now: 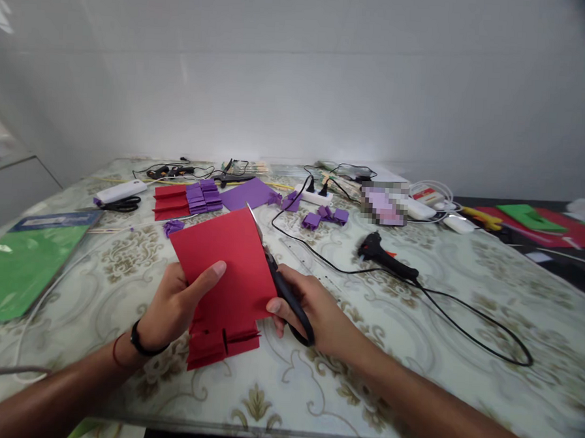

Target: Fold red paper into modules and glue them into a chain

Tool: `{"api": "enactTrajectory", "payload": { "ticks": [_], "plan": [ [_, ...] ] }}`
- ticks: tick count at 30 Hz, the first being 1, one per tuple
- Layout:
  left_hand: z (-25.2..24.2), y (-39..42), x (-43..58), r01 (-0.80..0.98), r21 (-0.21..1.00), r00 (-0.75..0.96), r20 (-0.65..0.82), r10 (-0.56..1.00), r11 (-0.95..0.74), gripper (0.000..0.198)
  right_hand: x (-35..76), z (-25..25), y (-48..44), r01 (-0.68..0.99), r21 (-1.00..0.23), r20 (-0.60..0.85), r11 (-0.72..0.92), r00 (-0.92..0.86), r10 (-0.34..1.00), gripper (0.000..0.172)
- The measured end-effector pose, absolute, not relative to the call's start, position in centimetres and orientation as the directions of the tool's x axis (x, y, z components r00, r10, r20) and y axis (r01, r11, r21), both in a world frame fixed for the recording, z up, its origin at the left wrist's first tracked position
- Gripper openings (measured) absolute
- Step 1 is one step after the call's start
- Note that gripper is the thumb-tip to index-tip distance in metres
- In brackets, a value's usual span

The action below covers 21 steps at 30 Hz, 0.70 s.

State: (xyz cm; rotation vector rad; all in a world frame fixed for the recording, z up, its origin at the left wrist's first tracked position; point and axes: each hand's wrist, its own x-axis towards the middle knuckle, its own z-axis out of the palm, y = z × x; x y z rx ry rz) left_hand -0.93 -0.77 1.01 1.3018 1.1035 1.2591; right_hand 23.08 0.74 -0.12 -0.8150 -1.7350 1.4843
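A flat sheet of red paper is gripped at its left side by my left hand, thumb on top and fingers behind it. My right hand is wrapped round the black handles of a pair of scissors. The silver blades lie along the sheet's right edge, pointing away from me; whether they are cutting into it I cannot tell. Below the sheet, folded red paper pieces rest on the patterned tablecloth.
A black glue gun lies to the right, its cord looping nearby. Behind are folded red strips, folded purple strips, a purple sheet and a white power strip. Packaged green paper lies left; yellow-handled scissors lie right.
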Motion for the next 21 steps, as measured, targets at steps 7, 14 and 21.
{"api": "enactTrajectory", "payload": {
  "ticks": [7,14,21],
  "plan": [
    [0.96,-0.71,-0.84,-0.020,0.992,0.033,0.124,0.992,-0.123,0.029,22.98,0.21,0.61,-0.021,-0.987,0.143,0.157,-0.544,0.827,0.060],
    [0.87,-0.72,-0.85,-0.049,0.992,0.047,0.120,0.992,-0.118,0.028,23.13,0.63,0.74,-0.018,-0.978,0.183,0.208,-0.555,0.811,0.063],
    [0.94,-0.77,-0.80,-0.027,0.993,0.041,0.117,0.992,-0.116,0.028,23.07,0.58,0.62,0.001,-0.984,0.146,0.177,-0.563,0.813,0.066]
  ]
}}
